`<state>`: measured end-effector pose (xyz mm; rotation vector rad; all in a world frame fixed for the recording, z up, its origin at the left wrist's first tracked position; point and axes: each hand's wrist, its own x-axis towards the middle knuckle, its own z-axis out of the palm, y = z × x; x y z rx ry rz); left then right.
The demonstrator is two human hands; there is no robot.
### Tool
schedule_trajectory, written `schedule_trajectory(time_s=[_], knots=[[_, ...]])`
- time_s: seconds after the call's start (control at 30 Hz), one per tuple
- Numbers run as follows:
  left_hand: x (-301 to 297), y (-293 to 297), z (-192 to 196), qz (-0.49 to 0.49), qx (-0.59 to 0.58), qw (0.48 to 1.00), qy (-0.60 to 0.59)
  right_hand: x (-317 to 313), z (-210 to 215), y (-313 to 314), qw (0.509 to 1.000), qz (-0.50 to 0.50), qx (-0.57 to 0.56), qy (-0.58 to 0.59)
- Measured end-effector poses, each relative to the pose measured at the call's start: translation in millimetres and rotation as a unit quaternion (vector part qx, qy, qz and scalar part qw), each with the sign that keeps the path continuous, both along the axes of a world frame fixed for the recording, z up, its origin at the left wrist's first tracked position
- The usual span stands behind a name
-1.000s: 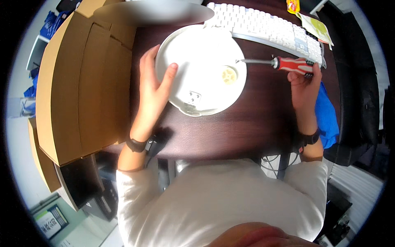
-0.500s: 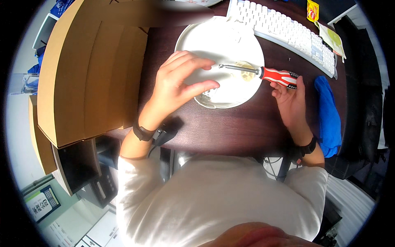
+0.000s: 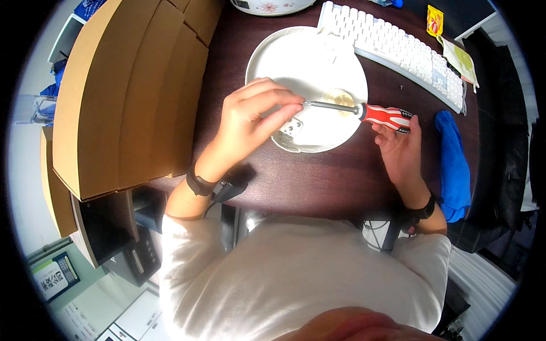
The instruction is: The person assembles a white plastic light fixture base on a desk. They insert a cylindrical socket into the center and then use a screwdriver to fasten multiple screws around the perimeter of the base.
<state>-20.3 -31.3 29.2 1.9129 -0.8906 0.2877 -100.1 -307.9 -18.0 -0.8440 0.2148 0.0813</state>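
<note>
A screwdriver (image 3: 388,117) with a red, white and black handle lies level above a round white tray-like base (image 3: 348,132). My right hand (image 3: 402,154) holds it by the end of the handle. At the metal tip, the thumb and fingers of my left hand (image 3: 248,118) are pinched together; whether a small piece sits between them is hidden. Under the shaft, a pale yellowish round piece (image 3: 340,98) rests in the white base. Beside my left thumb, a small white block with dark holes (image 3: 292,128) shows at the base's near edge.
A white keyboard (image 3: 392,48) stands at the far right, with a small screw (image 3: 401,87) near it. A blue cloth (image 3: 453,165) hangs along the right table edge. Open cardboard flaps (image 3: 131,96) rise at the left. A white flowered appliance (image 3: 270,7) is at the back.
My left fingers have closed from a spread pose onto the screwdriver's tip. The screwdriver and my right hand sit slightly lower in view. A blurred dark shape at the upper left is gone.
</note>
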Motion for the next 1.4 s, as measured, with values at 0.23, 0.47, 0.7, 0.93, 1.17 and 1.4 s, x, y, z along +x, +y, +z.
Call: schedule_trajectory(time_s=[0.23,0.47,0.7,0.93,1.17,1.4], knots=[[-1,2,2,-0.012,-0.031,0.998,0.047,-1,0,0,0.999,0.017,0.027,-0.019],[0,3,-1,-0.025,-0.056,0.998,0.032,-3,2,0,0.999,0.024,0.024,-0.014],[-1,5,-2,-0.015,-0.089,0.992,0.092,-5,2,1,0.998,0.040,0.041,-0.009],[-4,8,1,-0.026,-0.172,0.969,0.177,-3,-2,0,0.980,0.169,0.068,-0.086],[1,15,-1,-0.107,-0.208,0.952,0.198,-1,20,0,0.944,0.276,-0.174,-0.044],[2,15,0,-0.116,-0.186,0.956,0.197,1,25,-2,0.930,0.303,-0.202,-0.045]])
